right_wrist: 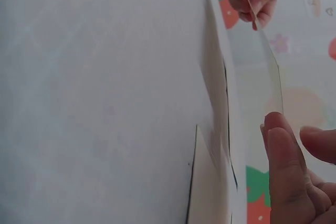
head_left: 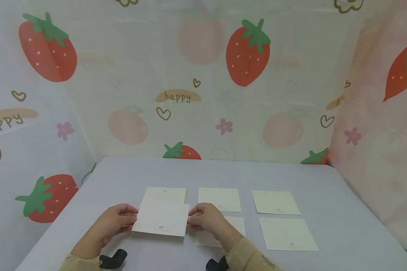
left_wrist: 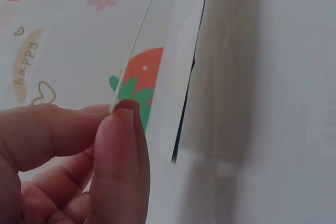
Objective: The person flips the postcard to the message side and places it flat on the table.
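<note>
Held above the near left part of the table is a white card (head_left: 161,220) with a small printed mark near its lower edge. My left hand (head_left: 117,222) pinches its left edge between thumb and fingers, seen close up in the left wrist view at the fingertips (left_wrist: 118,129). At the opposite edge, my right hand (head_left: 207,222) holds the card with curled fingers, the thumb (right_wrist: 317,142) standing a little off the card in the right wrist view. Behind it, the held card partly covers another card (head_left: 166,194) lying on the table.
More cards lie flat in two rows: a back middle card (head_left: 220,197), a back right card (head_left: 276,202), a front right card (head_left: 288,235) and a front middle card (head_left: 235,224) partly behind my right hand. The white table (head_left: 342,210) meets strawberry-printed curtains (head_left: 203,124) behind and at both sides.
</note>
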### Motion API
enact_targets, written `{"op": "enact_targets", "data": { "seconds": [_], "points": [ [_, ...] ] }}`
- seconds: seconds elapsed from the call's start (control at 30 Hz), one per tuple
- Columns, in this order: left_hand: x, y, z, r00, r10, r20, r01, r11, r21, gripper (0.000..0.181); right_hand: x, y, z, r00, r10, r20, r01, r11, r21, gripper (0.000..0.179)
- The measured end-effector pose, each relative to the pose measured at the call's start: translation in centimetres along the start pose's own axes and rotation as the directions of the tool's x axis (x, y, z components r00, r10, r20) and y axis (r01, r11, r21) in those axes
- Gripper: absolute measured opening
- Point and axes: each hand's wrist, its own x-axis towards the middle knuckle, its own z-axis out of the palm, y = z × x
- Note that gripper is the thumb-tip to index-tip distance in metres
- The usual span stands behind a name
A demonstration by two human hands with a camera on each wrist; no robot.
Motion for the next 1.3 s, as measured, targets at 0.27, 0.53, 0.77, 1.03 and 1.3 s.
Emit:
{"op": "enact_targets", "data": {
  "seconds": [0.27, 0.53, 0.77, 1.03, 1.3],
  "points": [
    [0.1, -0.4, -0.4, 0.999, -0.032, -0.015, 0.033, 0.996, 0.086, 0.021, -0.2, 0.0, 0.6, 0.999, 0.018, 0.027, -0.017, 0.999, -0.044, 0.011],
    [-0.1, -0.9, -0.7, 0.998, -0.063, 0.002, 0.063, 0.99, 0.13, 0.02, -0.7, 0.1, 0.8, 0.996, 0.042, 0.077, -0.036, 0.997, -0.069, 0.014],
    [-0.3, -0.7, -0.7, 0.998, -0.07, 0.004, 0.068, 0.984, 0.163, 0.018, -0.9, 0.0, 0.9, 0.992, 0.068, 0.107, -0.061, 0.996, -0.069, 0.018],
    [-0.3, -0.9, -0.7, 0.996, -0.087, -0.002, 0.086, 0.972, 0.217, 0.013, -0.7, 0.3, 1.2, 0.988, 0.094, 0.12, -0.087, 0.994, -0.063, 0.019],
    [-0.2, -0.9, -0.9, 0.994, -0.112, -0.013, 0.111, 0.958, 0.263, 0.01, -0.9, 0.2, 1.1, 0.984, 0.109, 0.138, -0.108, 0.994, -0.016, 0.018]
  ]
}}
